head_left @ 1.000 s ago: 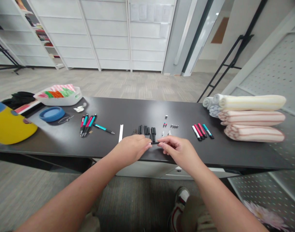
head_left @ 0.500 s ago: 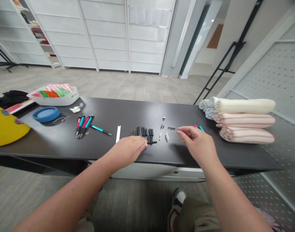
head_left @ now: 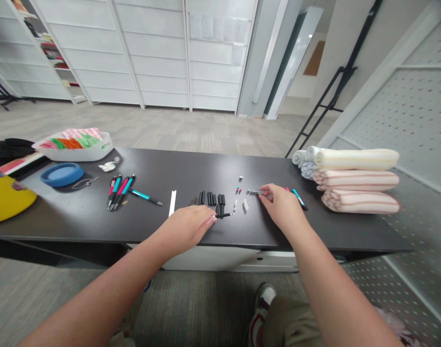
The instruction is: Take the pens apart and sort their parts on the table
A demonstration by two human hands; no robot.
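Note:
My left hand (head_left: 186, 229) rests at the table's near edge, its fingertips against a thin black pen barrel (head_left: 223, 215) with a small silver tip. Just beyond that hand stands a row of short black tubes (head_left: 211, 198). My right hand (head_left: 281, 206) reaches forward, its fingertips at a row of small metal pen parts (head_left: 254, 192). I cannot tell whether those fingers hold one. Small silver pieces (head_left: 245, 206) lie between my hands. Pink and teal pens (head_left: 299, 198) lie just past my right hand, partly hidden by it.
More pink and teal pens (head_left: 119, 191) and a white strip (head_left: 172, 202) lie left on the black table (head_left: 79, 217). Beyond them are a blue dish (head_left: 61, 174), a white tray (head_left: 75, 155) and a yellow object (head_left: 6, 198). Rolled striped towels (head_left: 355, 179) are stacked at right.
My right hand has moved forward and to the left, from above the table to the row of metal parts. My left hand stays by the black barrel. The view has turned slightly.

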